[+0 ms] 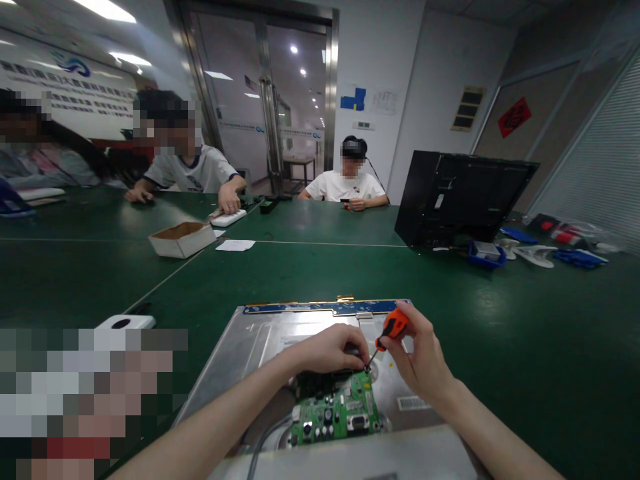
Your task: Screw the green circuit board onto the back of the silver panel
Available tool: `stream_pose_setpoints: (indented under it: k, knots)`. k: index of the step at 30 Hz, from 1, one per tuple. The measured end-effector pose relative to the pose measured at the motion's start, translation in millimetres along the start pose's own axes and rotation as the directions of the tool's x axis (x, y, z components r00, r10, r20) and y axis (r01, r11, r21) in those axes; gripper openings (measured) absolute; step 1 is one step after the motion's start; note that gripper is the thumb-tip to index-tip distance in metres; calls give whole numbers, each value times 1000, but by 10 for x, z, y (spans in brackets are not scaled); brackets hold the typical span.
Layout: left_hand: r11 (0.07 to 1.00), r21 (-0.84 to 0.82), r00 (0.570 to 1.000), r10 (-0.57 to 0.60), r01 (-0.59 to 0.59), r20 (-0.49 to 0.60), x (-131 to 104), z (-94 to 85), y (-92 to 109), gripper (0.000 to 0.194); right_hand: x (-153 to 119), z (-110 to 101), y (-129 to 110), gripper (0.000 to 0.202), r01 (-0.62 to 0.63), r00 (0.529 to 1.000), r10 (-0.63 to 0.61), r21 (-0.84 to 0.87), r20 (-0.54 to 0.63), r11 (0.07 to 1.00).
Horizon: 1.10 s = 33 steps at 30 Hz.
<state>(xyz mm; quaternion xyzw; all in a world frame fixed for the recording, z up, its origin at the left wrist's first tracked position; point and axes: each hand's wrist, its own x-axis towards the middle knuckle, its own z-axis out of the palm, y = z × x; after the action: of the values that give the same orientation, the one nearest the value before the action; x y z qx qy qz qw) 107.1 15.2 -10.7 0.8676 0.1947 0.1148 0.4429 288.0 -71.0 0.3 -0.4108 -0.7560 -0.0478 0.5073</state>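
Observation:
My right hand (423,353) grips an orange and black screwdriver (393,327) by its handle, the shaft slanting down to the left. Its tip meets the upper right corner of a green circuit board (340,410). Beside that tip, the fingers of my left hand (335,348) are pinched together at the board's corner; whatever they hold is hidden. The board lies on the silver metal back of a display panel (225,363), which has a blue circuit strip (300,308) along its far edge. A grey cable (257,447) runs at the board's left.
A black monitor housing (465,197) stands at the right, near a blue tray (486,257) and loose parts. An open cardboard box (183,241) and a paper slip (235,245) lie left on the green table (310,270). Several people sit around it.

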Motion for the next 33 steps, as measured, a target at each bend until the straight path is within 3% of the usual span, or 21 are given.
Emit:
stream_pose_setpoints:
  k: [8, 15, 28, 33]
  knots:
    - [1000, 18, 1000, -5, 5, -9, -9, 4, -13, 15, -9, 10, 46, 41, -63, 998, 62, -19, -19, 998]
    - [1000, 12, 1000, 0, 0, -12, -7, 8, -6, 16, 10, -2, 1, 51, 26, 1000, -26, 42, -8, 999]
    - [1000, 10, 1000, 0, 0, -23, -18, 8, 11, 15, 17, -15, -21, 50, 80, 997, -80, -5, 13, 997]
    - [1000, 5, 999, 4, -4, -32, -16, 12, 14, 15, 49, 3, -36, 47, 136, 990, -137, -13, -30, 991]
